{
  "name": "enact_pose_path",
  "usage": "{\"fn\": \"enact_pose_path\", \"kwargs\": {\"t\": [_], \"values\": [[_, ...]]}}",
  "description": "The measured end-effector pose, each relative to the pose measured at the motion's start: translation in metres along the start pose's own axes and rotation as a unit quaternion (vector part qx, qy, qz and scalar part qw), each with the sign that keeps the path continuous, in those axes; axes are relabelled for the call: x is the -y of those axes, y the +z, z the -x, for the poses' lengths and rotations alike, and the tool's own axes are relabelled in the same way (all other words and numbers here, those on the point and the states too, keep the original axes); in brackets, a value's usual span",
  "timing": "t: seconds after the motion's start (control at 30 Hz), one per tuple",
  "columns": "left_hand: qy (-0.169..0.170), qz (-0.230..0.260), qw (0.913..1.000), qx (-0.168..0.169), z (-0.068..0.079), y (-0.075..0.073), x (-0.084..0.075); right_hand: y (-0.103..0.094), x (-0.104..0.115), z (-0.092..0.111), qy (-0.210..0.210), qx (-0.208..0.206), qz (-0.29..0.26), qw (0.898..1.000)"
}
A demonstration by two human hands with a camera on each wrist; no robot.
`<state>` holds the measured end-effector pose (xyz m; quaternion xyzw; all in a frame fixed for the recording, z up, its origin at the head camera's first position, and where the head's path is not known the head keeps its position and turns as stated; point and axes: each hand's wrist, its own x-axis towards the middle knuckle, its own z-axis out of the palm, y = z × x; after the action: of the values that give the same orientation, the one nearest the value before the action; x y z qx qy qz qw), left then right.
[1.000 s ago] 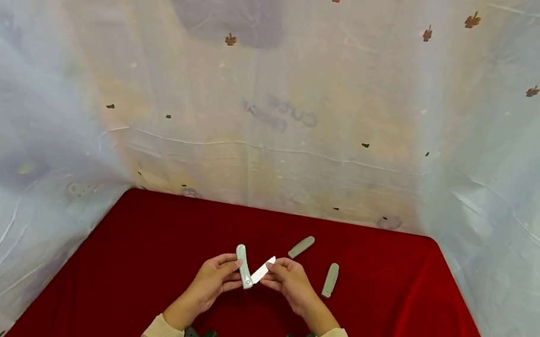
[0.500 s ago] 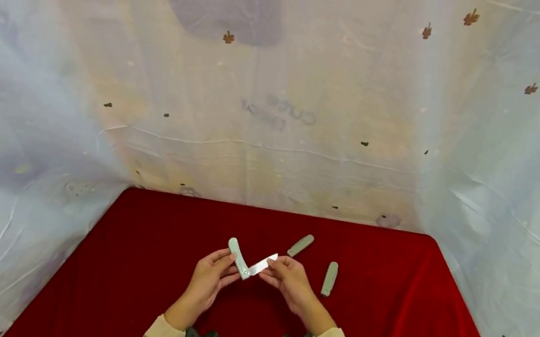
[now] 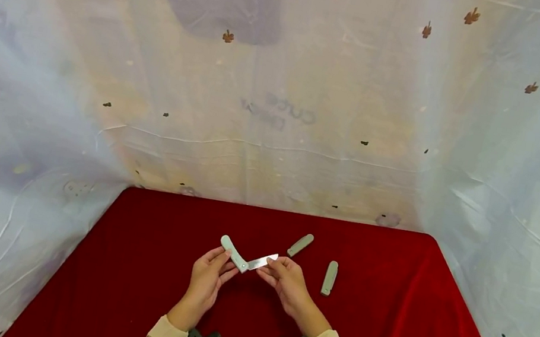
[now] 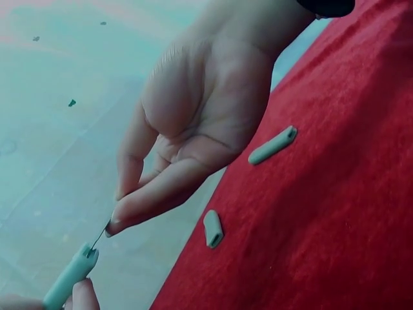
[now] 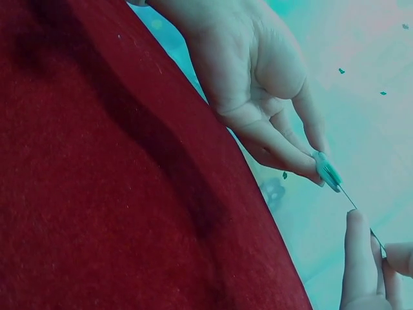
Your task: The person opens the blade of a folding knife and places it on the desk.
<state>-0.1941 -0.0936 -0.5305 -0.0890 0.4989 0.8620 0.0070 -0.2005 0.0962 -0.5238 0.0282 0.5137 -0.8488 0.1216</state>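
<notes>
A folding knife (image 3: 233,252) with a pale grey-green handle is held above the red cloth, its shiny blade (image 3: 261,261) swung out at a wide angle. My left hand (image 3: 205,281) pinches the handle between thumb and fingers. The blade's tip end is pinched by my right hand (image 3: 289,286). In the left wrist view, the right hand (image 4: 200,116) grips the thin blade edge-on, while left fingertips (image 4: 84,296) hold the handle. From the right wrist, the left hand (image 5: 258,90) appears on the slotted handle (image 5: 327,171).
Two folded knives lie on the cloth to the right: one farther back (image 3: 300,245), one beside my right forearm (image 3: 329,278). Red velvet cloth (image 3: 147,219) covers the table. Pale patterned sheeting (image 3: 286,75) rises behind and at both sides.
The blade has swung farther out from the handle, widening the angle. My left hand has tilted the handle leftward; the right hand keeps its pinch on the blade.
</notes>
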Motion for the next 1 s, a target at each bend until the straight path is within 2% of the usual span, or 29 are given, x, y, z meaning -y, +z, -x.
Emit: {"fn": "enact_pose_path", "kwargs": {"t": [0.17, 0.47, 0.57, 0.7, 1.0], "values": [[0.006, 0.026, 0.9995, -0.017, 0.0, 0.003, 0.001, 0.002, -0.001, 0.001, -0.006, -0.011, -0.029, 1.0], [0.027, 0.063, 0.9969, -0.038, -0.001, 0.009, 0.004, 0.006, -0.007, 0.002, -0.038, -0.013, -0.048, 0.998], [0.029, 0.077, 0.9956, -0.044, 0.0, 0.011, 0.004, 0.008, -0.008, 0.004, -0.035, -0.024, -0.058, 0.997], [0.033, 0.102, 0.9928, -0.053, 0.0, 0.014, 0.004, 0.012, -0.009, 0.004, -0.026, -0.045, -0.078, 0.996], [0.044, 0.151, 0.9844, -0.079, 0.0, 0.019, 0.004, 0.024, -0.017, 0.002, -0.053, -0.069, -0.135, 0.987]]}}
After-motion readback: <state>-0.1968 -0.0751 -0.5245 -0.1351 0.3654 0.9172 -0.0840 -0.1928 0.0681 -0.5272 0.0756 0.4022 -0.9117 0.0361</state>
